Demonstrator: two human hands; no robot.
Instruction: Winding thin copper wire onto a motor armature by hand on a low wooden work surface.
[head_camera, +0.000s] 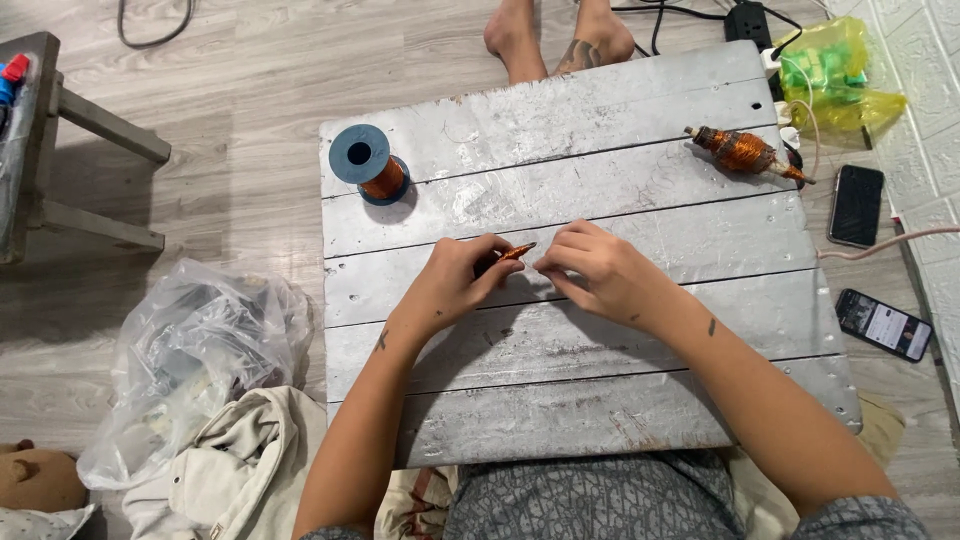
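Note:
My left hand (457, 282) is closed around a small dark piece wound with copper wire (516, 253), whose orange tip pokes out toward the right. My right hand (598, 274) sits just to its right with fingertips pinched together near that tip; a wire between them is too thin to see. Both hands rest over the middle of a grey painted wooden board (640, 390). A blue spool of copper wire (366, 164) stands upright at the board's far left corner. A copper-wound motor armature (744, 152) lies at the far right.
Two phones (857, 204) (884, 324) lie on the floor right of the board, next to a yellow-green plastic bag (836, 72) and a power strip (748, 22). A clear plastic bag (190, 350) and cloth lie at the left. Someone's bare feet (560, 40) stand beyond the board.

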